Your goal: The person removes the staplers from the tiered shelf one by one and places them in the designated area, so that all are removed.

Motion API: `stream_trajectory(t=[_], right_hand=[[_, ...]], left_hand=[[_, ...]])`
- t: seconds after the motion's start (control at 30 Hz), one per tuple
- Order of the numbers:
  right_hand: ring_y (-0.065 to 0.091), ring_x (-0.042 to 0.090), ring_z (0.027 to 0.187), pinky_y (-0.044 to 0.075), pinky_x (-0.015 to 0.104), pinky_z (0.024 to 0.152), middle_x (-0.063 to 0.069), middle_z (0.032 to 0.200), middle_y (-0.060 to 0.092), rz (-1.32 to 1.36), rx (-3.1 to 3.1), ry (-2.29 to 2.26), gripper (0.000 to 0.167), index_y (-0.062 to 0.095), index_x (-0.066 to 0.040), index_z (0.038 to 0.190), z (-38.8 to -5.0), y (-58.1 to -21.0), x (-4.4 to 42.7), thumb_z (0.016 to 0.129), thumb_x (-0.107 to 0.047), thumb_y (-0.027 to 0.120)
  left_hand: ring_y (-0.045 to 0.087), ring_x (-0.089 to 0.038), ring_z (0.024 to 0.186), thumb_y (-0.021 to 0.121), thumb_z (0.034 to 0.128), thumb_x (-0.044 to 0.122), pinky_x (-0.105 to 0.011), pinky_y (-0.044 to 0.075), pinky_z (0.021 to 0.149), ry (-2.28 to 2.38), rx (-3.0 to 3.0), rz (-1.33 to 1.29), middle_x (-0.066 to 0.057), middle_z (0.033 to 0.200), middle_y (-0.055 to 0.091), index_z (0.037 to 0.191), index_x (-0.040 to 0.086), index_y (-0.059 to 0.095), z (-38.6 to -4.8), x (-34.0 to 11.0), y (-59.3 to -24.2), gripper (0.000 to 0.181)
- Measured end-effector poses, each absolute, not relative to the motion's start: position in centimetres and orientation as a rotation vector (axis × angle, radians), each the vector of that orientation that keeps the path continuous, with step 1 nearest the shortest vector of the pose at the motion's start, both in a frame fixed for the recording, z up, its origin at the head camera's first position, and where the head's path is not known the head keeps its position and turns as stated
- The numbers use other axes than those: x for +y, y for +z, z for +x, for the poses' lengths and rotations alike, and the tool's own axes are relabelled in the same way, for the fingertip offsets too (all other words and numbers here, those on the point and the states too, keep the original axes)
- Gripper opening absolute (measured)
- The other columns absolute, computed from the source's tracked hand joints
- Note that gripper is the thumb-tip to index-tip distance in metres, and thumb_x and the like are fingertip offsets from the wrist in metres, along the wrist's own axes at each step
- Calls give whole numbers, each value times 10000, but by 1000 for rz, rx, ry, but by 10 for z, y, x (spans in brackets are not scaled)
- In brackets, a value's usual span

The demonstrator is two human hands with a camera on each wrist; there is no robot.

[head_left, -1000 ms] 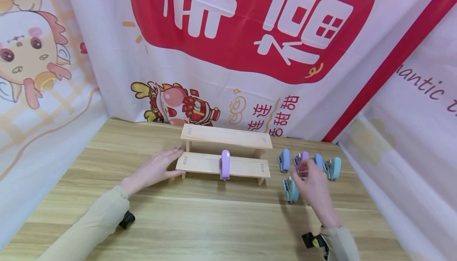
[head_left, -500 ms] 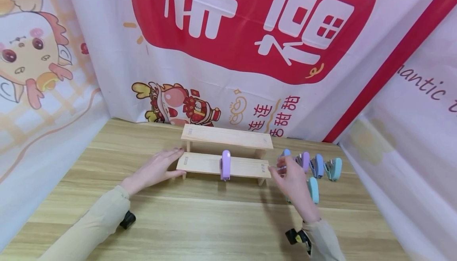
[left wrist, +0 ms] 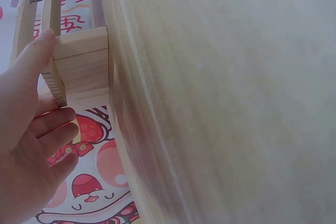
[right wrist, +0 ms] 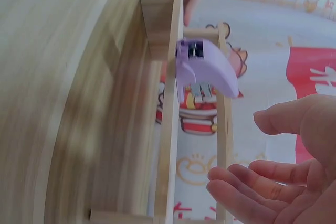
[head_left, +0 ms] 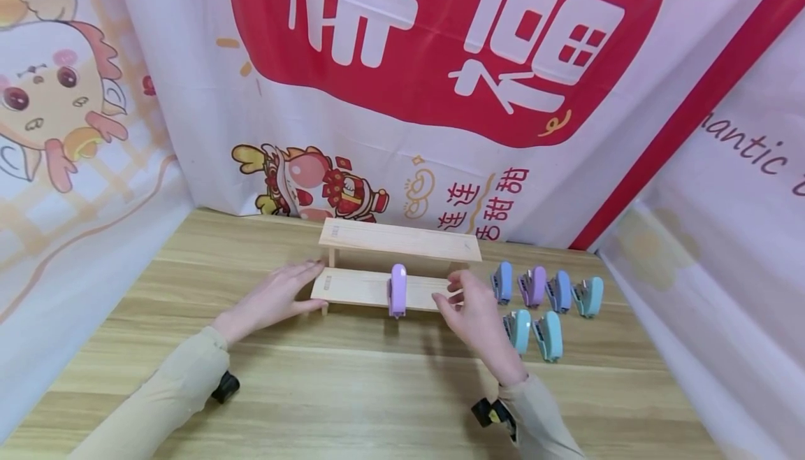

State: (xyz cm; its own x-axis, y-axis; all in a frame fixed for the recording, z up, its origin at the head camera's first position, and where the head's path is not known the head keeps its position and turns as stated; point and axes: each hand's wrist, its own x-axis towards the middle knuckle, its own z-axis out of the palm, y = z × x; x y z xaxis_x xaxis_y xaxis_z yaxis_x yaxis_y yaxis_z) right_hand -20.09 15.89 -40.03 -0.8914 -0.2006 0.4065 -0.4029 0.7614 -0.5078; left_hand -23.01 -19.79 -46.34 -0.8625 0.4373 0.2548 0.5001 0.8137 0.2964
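A two-tier wooden shelf [head_left: 352, 289] stands on the table, and a purple stapler [head_left: 397, 291] lies across its lower tier, slightly right of the middle. My left hand [head_left: 277, 299] holds the left end of that tier; the left wrist view shows the thumb [left wrist: 37, 56] on one edge of the board and the index finger at the other. Over the tier's right end is my right hand [head_left: 473, 317], fingers spread and nothing in them. The right wrist view shows a gap between this hand and the stapler [right wrist: 207, 69].
Right of the shelf, several staplers stand on the table: a blue one [head_left: 502, 283], a purple one [head_left: 532, 286], another blue one [head_left: 558, 291] and teal ones [head_left: 548, 336]. A printed cloth [head_left: 402, 103] hangs behind the table, with more cloth at both sides.
My right hand has moved left from above the staplers to the shelf's right end, uncovering the staplers. The left hand and the stapler on the shelf have stayed in place.
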Motion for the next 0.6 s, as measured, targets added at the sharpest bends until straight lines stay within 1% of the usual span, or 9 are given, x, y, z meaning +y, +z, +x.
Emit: stream_trajectory(t=[0.2,0.33,0.53,0.6], right_hand=[[707,227,753,631,320,654,146,908,693,511,-2640,884,308,620,10,1047,-198,-402,142,856,-173,778],[702,222,759,627,304,658,140,907,696,540,-2650,878,310,618,3,1052,-198,-403,132,857,-176,778],[710,241,758,628,324,663,146,905,695,588,-2652,908,309,616,18,1051,-199,-405,118,856,-166,767],[712,242,766,624,297,663,147,918,697,589,-2674,906,314,616,18,1062,-201,-406,114,860,-173,763]], left_hand=[[522,-412,1335,740,871,429,-628,396,1123,-517,-2795,-747,-257,1458,509,1447,-13,473,-230,-198,-464,773],[507,-410,1352,745,867,428,-630,381,1134,-527,-2815,-737,-250,1475,491,1458,-5,460,-230,-198,-464,786],[491,-400,1370,735,873,440,-624,369,1148,-532,-2826,-742,-236,1498,471,1469,-2,445,-230,-198,-464,796],[487,-402,1373,732,875,440,-625,365,1150,-536,-2829,-741,-235,1502,467,1469,-3,445,-230,-198,-463,795]])
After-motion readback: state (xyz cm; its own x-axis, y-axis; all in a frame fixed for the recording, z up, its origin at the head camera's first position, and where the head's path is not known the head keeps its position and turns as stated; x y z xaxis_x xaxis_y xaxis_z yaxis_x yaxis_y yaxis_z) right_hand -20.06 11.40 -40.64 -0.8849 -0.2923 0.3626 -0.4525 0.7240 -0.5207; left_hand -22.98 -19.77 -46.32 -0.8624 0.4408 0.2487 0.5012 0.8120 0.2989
